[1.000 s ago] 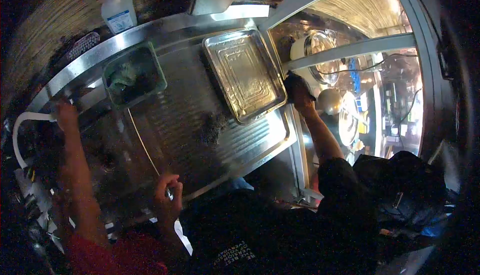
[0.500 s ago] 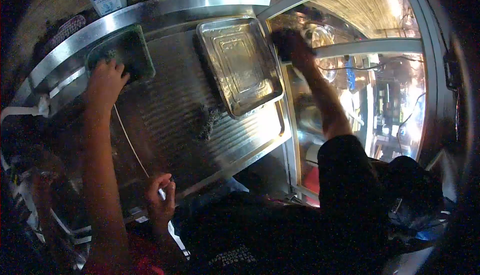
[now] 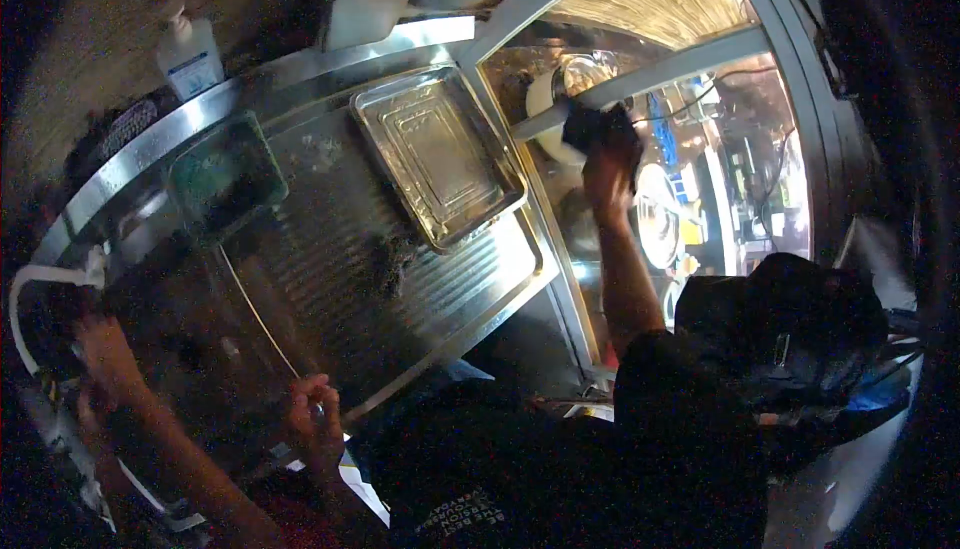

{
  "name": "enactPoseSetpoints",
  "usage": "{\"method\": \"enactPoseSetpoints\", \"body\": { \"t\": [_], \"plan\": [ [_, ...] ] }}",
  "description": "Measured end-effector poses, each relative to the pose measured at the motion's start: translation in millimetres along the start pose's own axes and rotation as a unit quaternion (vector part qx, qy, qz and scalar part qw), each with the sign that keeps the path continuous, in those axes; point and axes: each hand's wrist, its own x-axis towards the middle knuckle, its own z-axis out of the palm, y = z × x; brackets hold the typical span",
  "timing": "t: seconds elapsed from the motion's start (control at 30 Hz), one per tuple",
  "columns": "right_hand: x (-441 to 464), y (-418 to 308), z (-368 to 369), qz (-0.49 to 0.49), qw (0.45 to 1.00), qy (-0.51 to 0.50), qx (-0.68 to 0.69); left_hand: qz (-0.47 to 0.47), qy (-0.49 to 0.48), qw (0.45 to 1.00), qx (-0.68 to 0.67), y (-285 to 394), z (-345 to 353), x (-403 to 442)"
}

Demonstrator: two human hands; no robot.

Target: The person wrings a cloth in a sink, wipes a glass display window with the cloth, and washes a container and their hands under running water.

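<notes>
My right hand is closed round a dark cloth, at the crossbar of a framed glass panel. The cloth covers part of the bar and the pane below it; I cannot tell how firmly it presses. My black-sleeved arm reaches up from the lower right. My left hand does not show. A co-worker with red clothing is at the lower left. One co-worker's hand is at the end of a thin pale rod or cord; their other hand is near a white tap.
A metal tray lies on the ribbed metal drainboard, with a dark scouring pad beside it. A green-edged basin is to the left. Behind stand a soap bottle and a pale container. A black bag-like shape is at right.
My right hand has moved the cloth from left of the crossbar, near the frame's edge, down and rightward onto the bar. The co-worker's hand has left the green-edged basin for the tap area.
</notes>
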Motion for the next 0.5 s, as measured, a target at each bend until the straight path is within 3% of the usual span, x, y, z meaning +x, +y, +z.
{"method": "enactPoseSetpoints", "body": {
  "t": [0.03,0.1,0.13,0.2,0.3,0.37,0.43,0.5],
  "plan": [
    [27.9,0.6,-11.0,0.025,0.997,0.072,-0.006,0.001,0.003,1.000,0.018,13.2,0.7,1.5],
    [93.8,10.6,-57.0,0.107,0.989,0.074,-0.073,0.026,-0.001,0.999,0.034,23.2,0.7,3.0],
    [107.9,37.6,-42.3,0.107,0.964,0.177,-0.169,0.036,0.000,0.999,0.040,25.7,0.6,3.0],
    [128.9,44.6,-56.8,0.055,0.951,0.256,-0.167,0.017,-0.014,1.000,0.018,17.5,-2.8,4.0],
    [104.8,34.6,-21.2,0.020,0.985,0.118,-0.126,0.005,-0.024,1.000,0.015,9.7,2.9,5.2],
    [33.1,22.7,59.2,-0.031,0.998,0.054,0.012,0.012,-0.023,0.999,0.042,17.2,6.1,6.8],
    [-44.7,3.1,107.2,-0.075,0.982,-0.012,0.174,0.031,-0.018,0.995,0.089,43.3,6.1,7.8],
    [-78.3,-38.6,70.8,0.017,0.912,-0.228,0.341,0.006,0.000,1.000,0.028,36.8,7.6,4.4]
  ]
}}
